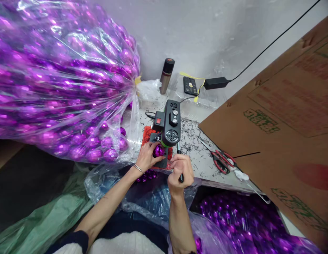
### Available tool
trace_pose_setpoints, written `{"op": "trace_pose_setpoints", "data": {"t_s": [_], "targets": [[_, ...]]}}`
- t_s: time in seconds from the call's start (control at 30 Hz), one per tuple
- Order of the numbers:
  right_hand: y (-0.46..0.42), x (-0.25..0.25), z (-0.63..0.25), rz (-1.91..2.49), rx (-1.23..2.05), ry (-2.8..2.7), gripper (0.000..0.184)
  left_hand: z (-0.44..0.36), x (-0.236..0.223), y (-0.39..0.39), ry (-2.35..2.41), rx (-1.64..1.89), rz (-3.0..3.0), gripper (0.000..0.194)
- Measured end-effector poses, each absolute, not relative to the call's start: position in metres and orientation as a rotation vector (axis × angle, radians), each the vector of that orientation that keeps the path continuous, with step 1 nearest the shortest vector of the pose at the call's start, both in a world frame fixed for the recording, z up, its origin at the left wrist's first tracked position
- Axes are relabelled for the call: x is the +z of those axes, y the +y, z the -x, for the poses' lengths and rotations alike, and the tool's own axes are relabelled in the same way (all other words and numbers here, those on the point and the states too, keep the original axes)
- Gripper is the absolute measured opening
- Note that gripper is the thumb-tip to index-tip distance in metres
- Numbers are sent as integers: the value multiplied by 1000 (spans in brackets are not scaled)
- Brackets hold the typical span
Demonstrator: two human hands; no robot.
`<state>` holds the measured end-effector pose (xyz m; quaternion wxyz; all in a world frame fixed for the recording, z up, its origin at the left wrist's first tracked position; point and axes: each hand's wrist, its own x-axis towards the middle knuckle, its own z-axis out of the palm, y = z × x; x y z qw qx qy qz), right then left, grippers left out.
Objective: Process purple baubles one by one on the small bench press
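Between the thumb and fingers of my left hand (pixel 148 158) is a shiny purple ball ornament (pixel 159 151), held beneath the head of a small black press machine (pixel 172 121). My right hand (pixel 181 172) is wrapped round the black lever handle (pixel 179 150) at the machine's right side. A red switch shows on the machine's left box. Under it lies a red mat (pixel 147 134), partly hidden by the base and my left hand. More purple balls (pixel 148 175) sit in clear plastic just below the table edge.
A large clear bag of purple balls (pixel 60 81) bulges at the left. Scissors (pixel 222 160) lie beside a tall cardboard box (pixel 285 123) on the right. A flask (pixel 167 76), a phone (pixel 190 85) and a power adapter (pixel 216 83) are at the back. Dark scraps litter the white table (pixel 195 141).
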<state>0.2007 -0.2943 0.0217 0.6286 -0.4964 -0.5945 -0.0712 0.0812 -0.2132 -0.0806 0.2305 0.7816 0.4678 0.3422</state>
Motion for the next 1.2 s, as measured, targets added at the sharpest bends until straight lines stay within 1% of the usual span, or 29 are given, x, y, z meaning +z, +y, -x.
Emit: {"op": "trace_pose_setpoints", "data": {"t_s": [0.17,0.43,0.7,1.2], "targets": [[-295,21,-201,1135,-161,-1365,31,-89,-87,-213,1310,1008,-2140,58],[-294,5,-197,1129,-158,-1313,34,-91,-92,-212,1209,924,-2135,56],[-283,-19,-197,1052,-283,-1294,40,-92,-93,-211,1206,913,-2120,57],[-281,-34,-197,1034,-293,-1266,41,-92,-92,-211,1188,908,-2116,57]]}}
